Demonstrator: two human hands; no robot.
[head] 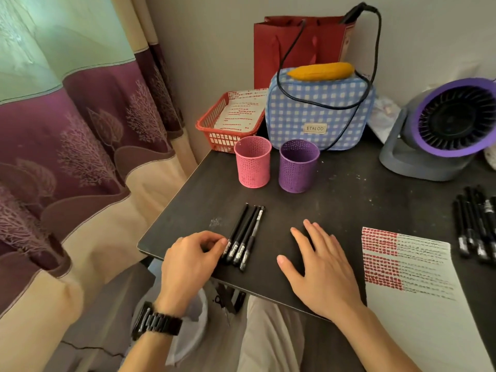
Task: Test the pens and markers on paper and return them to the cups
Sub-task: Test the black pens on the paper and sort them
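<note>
We are curling our left hand point(192, 253) against four black capped pens point(245, 234) lined up at its fingertips, grip uncertain, likely squaring them, while our right hand point(322, 267) is lying flat and empty between them and the scribbled white paper sheet point(418, 267).

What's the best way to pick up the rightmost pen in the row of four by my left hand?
Probably pinch the rightmost pen mid-barrel from above and its right: it lies flat on the table, left side against the neighbouring pen, right side free.
</note>
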